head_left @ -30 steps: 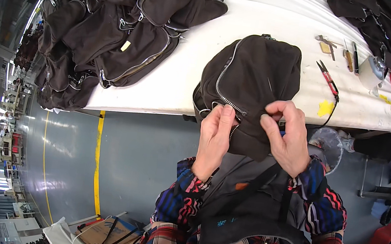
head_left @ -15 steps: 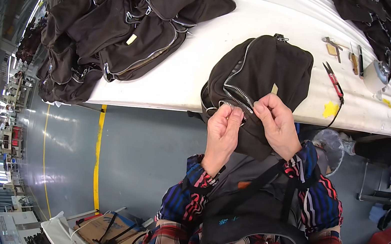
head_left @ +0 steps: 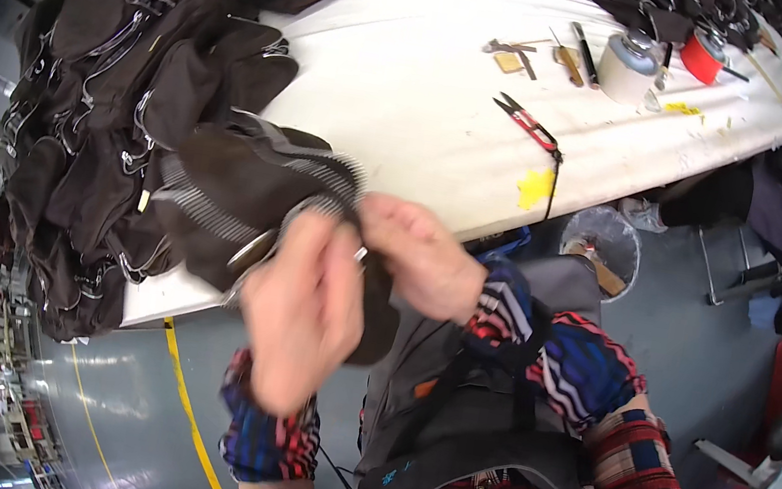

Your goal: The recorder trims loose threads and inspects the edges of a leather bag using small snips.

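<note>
the left hand (head_left: 305, 313) and right hand (head_left: 424, 260) are nearly closed, fingertips pinching the near side of a dark bag (head_left: 235, 171) by its zipper (head_left: 339, 172); blur hides the exact grip. the bag lies ahead-left, nearer the left hand, its long axis slanting across the table's (head_left: 400, 114) near edge. piled bags (head_left: 119, 103) crowd its left; red-handled snips (head_left: 530, 124) lie well apart, rightward.
</note>
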A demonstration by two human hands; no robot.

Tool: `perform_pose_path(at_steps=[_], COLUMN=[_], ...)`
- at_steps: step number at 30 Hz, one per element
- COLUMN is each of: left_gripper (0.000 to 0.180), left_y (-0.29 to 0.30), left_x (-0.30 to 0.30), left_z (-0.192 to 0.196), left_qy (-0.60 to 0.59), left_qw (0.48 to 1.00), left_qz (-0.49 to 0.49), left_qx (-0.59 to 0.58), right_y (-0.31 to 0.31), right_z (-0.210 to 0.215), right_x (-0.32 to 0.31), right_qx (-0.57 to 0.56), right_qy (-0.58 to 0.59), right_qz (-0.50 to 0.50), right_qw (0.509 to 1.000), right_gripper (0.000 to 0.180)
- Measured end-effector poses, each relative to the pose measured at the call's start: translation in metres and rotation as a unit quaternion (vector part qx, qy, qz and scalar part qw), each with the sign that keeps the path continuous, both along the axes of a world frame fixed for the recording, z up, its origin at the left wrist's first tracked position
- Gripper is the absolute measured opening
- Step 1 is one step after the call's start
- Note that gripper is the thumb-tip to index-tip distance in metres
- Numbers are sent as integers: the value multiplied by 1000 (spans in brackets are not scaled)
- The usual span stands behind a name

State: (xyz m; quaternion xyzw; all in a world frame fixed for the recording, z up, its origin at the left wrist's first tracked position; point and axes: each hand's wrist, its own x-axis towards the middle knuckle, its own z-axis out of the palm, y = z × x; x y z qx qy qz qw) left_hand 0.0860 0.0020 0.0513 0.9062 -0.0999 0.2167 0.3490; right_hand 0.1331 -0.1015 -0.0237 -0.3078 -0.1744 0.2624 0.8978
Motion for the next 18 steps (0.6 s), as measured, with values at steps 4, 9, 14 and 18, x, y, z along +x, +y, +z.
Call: perform_pose_path(at_steps=[4,9,14,18], left_gripper=[13,17,19,20], left_y=[-15,-31,-32,-30], left_x=[60,84,90,84], left_z=[-96,-126,-122,-119], left_qy=[197,334,399,387], left_qw=[950,860,799,791], left_qz=[-195,-264,-284,-294], left_qx=[-147,-281,-349,-372], right_y=[-64,-119,-150,-151], right_z=[-66,-45,-36,-57], right_x=[10,18,73,98], right_qx=[-291,-486,-635,-716], right_qy=[-36,-126,-424,-433], right_qz=[-130,-180,-363,-321], right_qw=[947,846,534,443], right_gripper=[16,11,18,18])
